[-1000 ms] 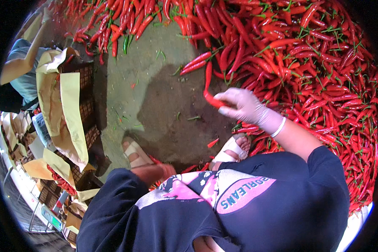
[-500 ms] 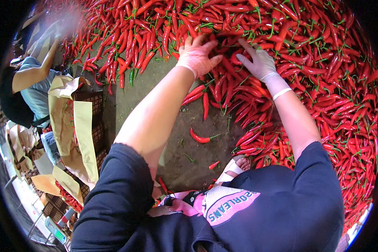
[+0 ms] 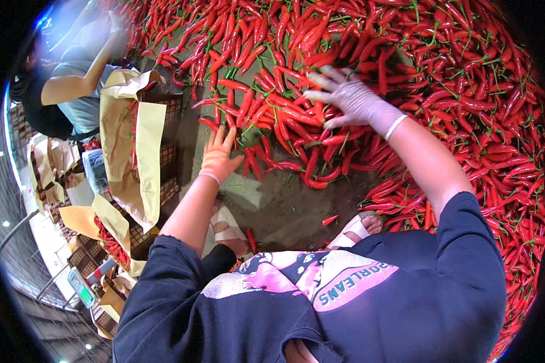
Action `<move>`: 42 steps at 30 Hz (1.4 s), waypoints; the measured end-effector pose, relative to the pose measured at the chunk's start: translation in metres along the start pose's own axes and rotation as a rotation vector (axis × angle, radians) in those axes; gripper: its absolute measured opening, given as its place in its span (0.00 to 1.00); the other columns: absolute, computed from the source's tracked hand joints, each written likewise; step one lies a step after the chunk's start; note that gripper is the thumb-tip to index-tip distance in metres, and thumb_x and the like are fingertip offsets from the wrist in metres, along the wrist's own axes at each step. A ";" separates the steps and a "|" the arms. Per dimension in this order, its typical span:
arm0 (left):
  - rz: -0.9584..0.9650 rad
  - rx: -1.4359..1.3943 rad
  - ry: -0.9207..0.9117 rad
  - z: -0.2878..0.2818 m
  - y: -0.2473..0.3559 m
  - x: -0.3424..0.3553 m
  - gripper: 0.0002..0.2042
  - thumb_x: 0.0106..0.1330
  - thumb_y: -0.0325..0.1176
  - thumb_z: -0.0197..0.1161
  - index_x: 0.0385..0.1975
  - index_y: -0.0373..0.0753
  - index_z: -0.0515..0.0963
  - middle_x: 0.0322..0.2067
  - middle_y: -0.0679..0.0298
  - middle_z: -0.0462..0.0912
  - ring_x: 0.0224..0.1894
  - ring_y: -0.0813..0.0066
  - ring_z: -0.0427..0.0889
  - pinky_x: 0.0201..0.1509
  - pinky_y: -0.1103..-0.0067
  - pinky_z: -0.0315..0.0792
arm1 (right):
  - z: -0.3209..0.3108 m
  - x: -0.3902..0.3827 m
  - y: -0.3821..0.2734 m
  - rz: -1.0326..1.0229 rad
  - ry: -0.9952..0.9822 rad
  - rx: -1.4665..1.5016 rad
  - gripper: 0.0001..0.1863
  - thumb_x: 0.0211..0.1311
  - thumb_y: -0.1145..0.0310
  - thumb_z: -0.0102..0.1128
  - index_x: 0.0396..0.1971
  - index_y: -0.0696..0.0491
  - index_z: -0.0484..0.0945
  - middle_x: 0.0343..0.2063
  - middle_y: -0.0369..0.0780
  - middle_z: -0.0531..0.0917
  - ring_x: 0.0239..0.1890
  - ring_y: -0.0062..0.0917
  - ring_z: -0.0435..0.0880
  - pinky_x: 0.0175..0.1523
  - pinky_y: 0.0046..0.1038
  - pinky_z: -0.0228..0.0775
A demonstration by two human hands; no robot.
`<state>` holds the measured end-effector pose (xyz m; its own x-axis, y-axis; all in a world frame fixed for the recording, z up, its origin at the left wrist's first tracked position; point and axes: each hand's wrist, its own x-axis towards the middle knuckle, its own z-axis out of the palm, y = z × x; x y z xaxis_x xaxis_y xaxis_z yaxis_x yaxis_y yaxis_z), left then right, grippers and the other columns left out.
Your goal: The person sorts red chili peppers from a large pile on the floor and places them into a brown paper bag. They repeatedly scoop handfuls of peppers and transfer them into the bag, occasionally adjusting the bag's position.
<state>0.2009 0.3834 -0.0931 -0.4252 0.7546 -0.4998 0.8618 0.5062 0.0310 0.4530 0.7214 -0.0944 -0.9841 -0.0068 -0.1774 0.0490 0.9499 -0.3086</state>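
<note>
A great heap of red chilli peppers point(image 3: 466, 115) with green stems covers the floor ahead and to my right. Before me, a looser spread of red chilli peppers point(image 3: 284, 115) lies between my two gloved hands. My left hand point(image 3: 219, 158) is open at the near left edge of this spread, fingers pointing away, fingertips close to a few peppers. Over the right part of the spread is my right hand point(image 3: 351, 101), open with fingers apart and slightly blurred. Neither hand grips a pepper.
To the left, brown paper point(image 3: 127, 139) lines a dark lattice crate point(image 3: 171, 151). Another person point(image 3: 79, 91) crouches beyond it at the heap's edge. A scale with a lit green display point(image 3: 80, 287) stands at the lower left. My sandalled feet point(image 3: 357, 230) rest on the dark floor point(image 3: 278, 212).
Both hands have come back toward me, the left one also moving left. Peppers have been drawn from the heap's edge onto the floor before me, covering the single pepper's spot.
</note>
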 end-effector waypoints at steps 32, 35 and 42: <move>-0.615 -2.245 0.369 -0.043 0.098 0.026 0.08 0.71 0.40 0.48 0.41 0.45 0.70 0.26 0.65 0.74 0.31 0.66 0.78 0.37 0.64 0.76 | 0.007 0.017 -0.016 0.278 0.388 0.690 0.11 0.49 0.74 0.60 0.34 0.54 0.71 0.29 0.43 0.79 0.34 0.38 0.80 0.42 0.37 0.72; -0.728 -2.372 0.261 -0.013 0.055 0.011 0.10 0.70 0.43 0.59 0.37 0.44 0.70 0.22 0.70 0.68 0.21 0.75 0.70 0.26 0.74 0.72 | 0.005 0.026 -0.031 0.217 0.546 0.779 0.16 0.52 0.75 0.59 0.42 0.54 0.73 0.34 0.44 0.79 0.39 0.40 0.81 0.47 0.36 0.73; -0.811 -2.225 0.032 0.005 0.094 0.001 0.24 0.61 0.19 0.63 0.55 0.38 0.62 0.31 0.59 0.77 0.24 0.71 0.76 0.23 0.77 0.71 | 0.006 0.106 -0.066 0.379 0.009 0.349 0.29 0.53 0.66 0.65 0.57 0.52 0.72 0.50 0.49 0.80 0.49 0.43 0.82 0.55 0.40 0.73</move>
<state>0.2832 0.4300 -0.0956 -0.4148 0.2436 -0.8767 -0.8924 0.0791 0.4442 0.3468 0.6558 -0.0985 -0.8875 0.3219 -0.3298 0.4551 0.7246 -0.5175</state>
